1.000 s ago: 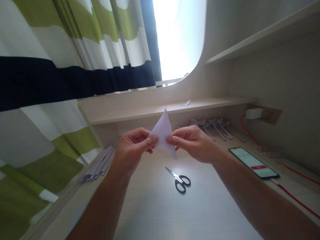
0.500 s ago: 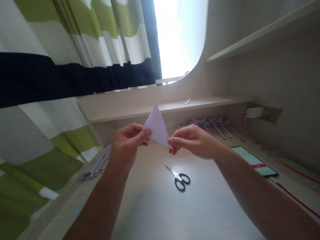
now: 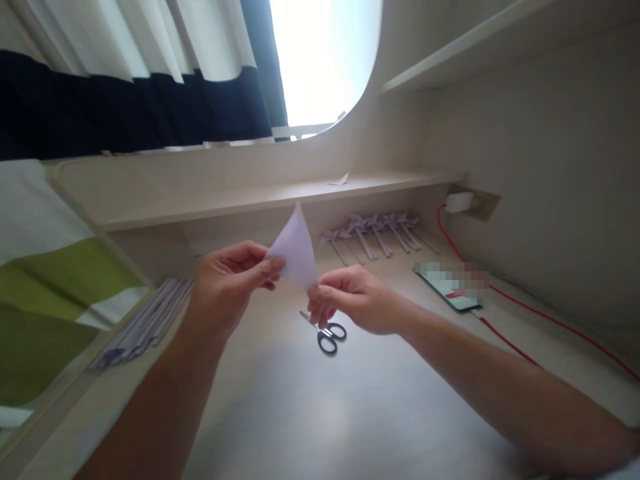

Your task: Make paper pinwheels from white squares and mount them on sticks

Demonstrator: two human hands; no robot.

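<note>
Above the desk I hold a white paper folded into a triangle (image 3: 297, 247), its point upward. My left hand (image 3: 227, 283) pinches the triangle's left corner between thumb and fingers. My right hand (image 3: 350, 300) pinches its lower right corner. Both hands are closed on the paper. Black-handled scissors (image 3: 324, 331) lie on the pale desk (image 3: 350, 400) just under my right hand, partly hidden by it.
Several folded paper pieces on sticks (image 3: 375, 230) lie at the back of the desk. A stack of paper strips (image 3: 143, 323) lies at the left edge. A phone (image 3: 450, 287) with a red cable (image 3: 525, 307) lies right. A low shelf (image 3: 250, 197) carries a paper scrap (image 3: 340, 179).
The triangle has turned, its lower corner shifting up, and my right hand has slid down to that corner. The view has dropped and swung, so everything sits further left.
</note>
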